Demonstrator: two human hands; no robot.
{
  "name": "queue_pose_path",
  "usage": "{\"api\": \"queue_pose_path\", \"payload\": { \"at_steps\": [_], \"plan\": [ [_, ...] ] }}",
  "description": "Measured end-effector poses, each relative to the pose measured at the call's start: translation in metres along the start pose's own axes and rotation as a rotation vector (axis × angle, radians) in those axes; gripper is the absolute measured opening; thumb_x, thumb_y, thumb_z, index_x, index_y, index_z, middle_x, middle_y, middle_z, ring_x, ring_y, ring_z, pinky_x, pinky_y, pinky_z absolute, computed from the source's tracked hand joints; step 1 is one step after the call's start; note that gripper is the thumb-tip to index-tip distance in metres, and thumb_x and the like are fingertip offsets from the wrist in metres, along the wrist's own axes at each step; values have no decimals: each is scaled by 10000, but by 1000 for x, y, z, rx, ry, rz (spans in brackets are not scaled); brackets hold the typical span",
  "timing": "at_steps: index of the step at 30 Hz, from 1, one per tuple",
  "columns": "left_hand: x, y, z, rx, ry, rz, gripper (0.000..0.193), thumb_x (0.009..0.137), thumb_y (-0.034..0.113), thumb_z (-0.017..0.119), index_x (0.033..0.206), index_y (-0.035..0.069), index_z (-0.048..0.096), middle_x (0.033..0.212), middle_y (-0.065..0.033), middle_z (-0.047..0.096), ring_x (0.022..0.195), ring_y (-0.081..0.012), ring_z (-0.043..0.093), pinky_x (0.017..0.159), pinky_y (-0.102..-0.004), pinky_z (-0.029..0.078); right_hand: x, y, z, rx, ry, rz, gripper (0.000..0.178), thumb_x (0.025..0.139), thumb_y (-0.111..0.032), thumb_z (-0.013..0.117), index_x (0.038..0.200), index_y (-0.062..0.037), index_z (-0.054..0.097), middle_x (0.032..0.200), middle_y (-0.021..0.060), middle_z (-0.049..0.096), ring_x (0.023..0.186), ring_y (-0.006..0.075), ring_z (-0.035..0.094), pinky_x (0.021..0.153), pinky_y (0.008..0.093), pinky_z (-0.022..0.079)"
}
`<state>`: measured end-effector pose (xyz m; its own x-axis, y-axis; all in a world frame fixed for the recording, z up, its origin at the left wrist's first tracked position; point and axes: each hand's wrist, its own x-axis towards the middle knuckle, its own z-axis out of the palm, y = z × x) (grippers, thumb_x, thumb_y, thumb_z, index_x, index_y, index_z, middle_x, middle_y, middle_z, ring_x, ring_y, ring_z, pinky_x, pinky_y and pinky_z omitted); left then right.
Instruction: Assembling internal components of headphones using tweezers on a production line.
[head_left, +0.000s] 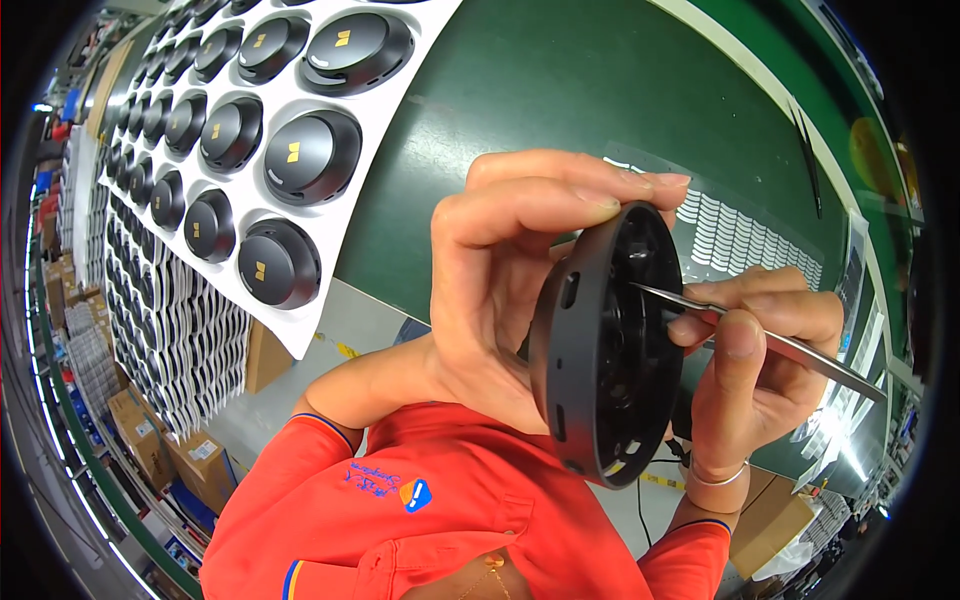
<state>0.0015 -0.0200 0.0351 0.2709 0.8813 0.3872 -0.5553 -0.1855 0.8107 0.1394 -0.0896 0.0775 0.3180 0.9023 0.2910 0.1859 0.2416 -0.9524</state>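
Note:
Held up on edge in front of me is a round black plastic housing (pixel 572 365), its hollow inside turned to the right and slots cut through its side wall. My left hand (pixel 490 240) is closed round its back and upper rim, fingertips over the top edge. Metal tweezers (pixel 830 369) are pinched in my right hand (pixel 765 350). Their pointed tip reaches into the housing's open side; whether it touches anything in there I cannot tell. Behind my right hand, a clear sheet with rows of small white curved pieces (pixel 740 240) lies on the green table.
A white tray (pixel 302 335) holding rows of similar black housings (pixel 310 158) covers the table's left part. Stacked filled trays (pixel 180 340) and cardboard boxes (pixel 205 465) stand below at left. Dark tweezers (pixel 808 165) lie near the table's right edge.

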Motion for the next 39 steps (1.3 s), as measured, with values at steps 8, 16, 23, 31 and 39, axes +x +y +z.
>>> {"api": "queue_pose_path", "payload": {
  "at_steps": [8, 16, 23, 31, 39],
  "plan": [
    [0, -2, 3, 83, 2, 42, 517, 824, -5, 716, 1216, 99, 396, 1177, -232, 509, 1125, -389, 607, 956, -491, 552, 0, 0, 0, -27, -4, -13, 126, 943, -59, 588, 976, -6, 478, 886, 197, 619, 625, 153, 596, 560, 215, 505],
    [0, -4, 1, 51, -25, 67, 471, 854, 11, 689, 1212, 101, 397, 1197, -233, 504, 1115, -399, 609, 936, -505, 560, -1, -1, -2, -61, -15, -40, 112, 941, -43, 575, 987, -4, 481, 895, 204, 624, 631, 153, 605, 565, 210, 505],
    [-2, -4, -6, 63, -87, 55, 703, 704, -16, 821, 1232, 119, 378, 1215, -197, 489, 1157, -381, 589, 961, -485, 548, -3, -2, -1, -73, -17, -38, 125, 943, -57, 583, 991, -8, 479, 893, 203, 625, 624, 153, 599, 569, 208, 503],
    [-1, -5, -5, 158, -108, 89, 803, 646, 3, 871, 1246, 119, 350, 1228, -181, 473, 1144, -359, 601, 950, -449, 560, -5, -1, -2, -131, -19, -89, 144, 952, -92, 588, 980, -15, 469, 876, 195, 625, 589, 143, 573, 544, 206, 489],
    [-2, -8, -5, 159, -115, 145, 779, 654, 37, 881, 1231, 82, 359, 1215, -199, 473, 1118, -355, 616, 926, -424, 575, -7, 1, -2, -152, -12, -118, 167, 955, -118, 590, 975, -12, 462, 853, 188, 621, 581, 140, 565, 523, 197, 469]
  ]
}}
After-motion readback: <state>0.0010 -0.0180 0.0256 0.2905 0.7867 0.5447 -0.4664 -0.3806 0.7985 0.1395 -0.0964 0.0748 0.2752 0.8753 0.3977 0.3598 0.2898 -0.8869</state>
